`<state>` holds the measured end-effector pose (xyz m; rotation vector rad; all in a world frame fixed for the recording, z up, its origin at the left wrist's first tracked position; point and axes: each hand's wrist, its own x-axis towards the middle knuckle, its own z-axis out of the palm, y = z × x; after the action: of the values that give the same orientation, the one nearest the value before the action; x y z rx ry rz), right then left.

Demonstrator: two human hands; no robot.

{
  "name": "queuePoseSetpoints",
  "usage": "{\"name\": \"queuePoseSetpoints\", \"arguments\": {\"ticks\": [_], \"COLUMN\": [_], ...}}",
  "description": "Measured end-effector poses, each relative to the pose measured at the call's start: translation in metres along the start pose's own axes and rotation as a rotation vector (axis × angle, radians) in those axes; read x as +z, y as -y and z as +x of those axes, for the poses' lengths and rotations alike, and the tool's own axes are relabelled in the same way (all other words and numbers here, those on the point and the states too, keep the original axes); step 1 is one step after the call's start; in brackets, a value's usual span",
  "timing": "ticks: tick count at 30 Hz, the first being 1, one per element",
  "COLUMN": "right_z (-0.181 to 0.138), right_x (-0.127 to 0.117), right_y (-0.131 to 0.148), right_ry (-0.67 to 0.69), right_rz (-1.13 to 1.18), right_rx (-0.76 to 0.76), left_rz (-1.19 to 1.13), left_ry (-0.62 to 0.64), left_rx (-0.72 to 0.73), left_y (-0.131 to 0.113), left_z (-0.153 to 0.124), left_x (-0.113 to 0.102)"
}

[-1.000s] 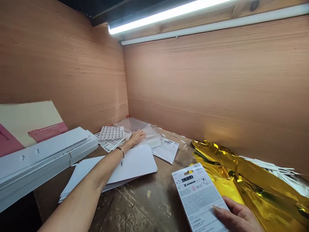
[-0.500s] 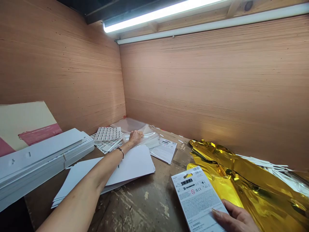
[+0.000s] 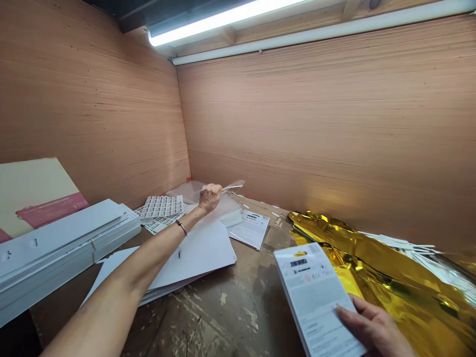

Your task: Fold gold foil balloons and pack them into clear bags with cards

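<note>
My left hand (image 3: 210, 197) is closed on a clear plastic bag (image 3: 234, 186), lifted over a pile of clear bags (image 3: 227, 214) near the back corner. My right hand (image 3: 372, 322) grips a printed hang-tab card pack (image 3: 316, 297) by its lower right edge, thumb on the face. The pack is tilted, with a yellow patch showing through its hang hole. A similar printed pack (image 3: 253, 229) lies flat beside the bags. Under my left forearm is a fanned stack of white cards (image 3: 208, 253).
Gold foil sheets (image 3: 372, 267) spread along the right, with white sticks (image 3: 412, 245) behind them. Sticker sheets (image 3: 162, 207) lie left of the bags. A banded stack of white card (image 3: 74, 238) stands at the left, before a cream and pink board (image 3: 37, 191). Wooden walls (image 3: 316, 119) enclose the worn table (image 3: 208, 317).
My left hand has risen slightly from the bag pile, pulling up a clear bag. My right hand's card pack has shifted right and tilted. The whole view has moved a little.
</note>
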<state>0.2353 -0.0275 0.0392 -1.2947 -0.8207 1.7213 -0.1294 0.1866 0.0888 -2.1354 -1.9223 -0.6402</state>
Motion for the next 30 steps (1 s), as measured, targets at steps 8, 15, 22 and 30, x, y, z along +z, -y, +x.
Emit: {"name": "queuePoseSetpoints", "arguments": {"ticks": [8, 15, 22, 30], "right_z": [0.011, -0.002, -0.017, -0.007], "right_x": [0.011, 0.004, -0.01, 0.011], "right_y": [0.046, 0.034, 0.067, 0.08], "right_ry": [-0.135, -0.066, -0.029, -0.079], "right_rz": [0.152, 0.124, 0.046, -0.148], "right_rx": [-0.349, -0.327, -0.3, -0.263], "left_rz": [-0.097, -0.487, -1.391, -1.739], "left_ry": [-0.245, -0.067, 0.754, 1.119], "left_rx": [0.776, 0.59, -0.151, -0.271], "left_y": [-0.151, -0.187, -0.157, -0.17], "left_z": [-0.117, -0.178, -0.162, -0.195], "left_x": [-0.011, -0.011, -0.018, -0.018]}}
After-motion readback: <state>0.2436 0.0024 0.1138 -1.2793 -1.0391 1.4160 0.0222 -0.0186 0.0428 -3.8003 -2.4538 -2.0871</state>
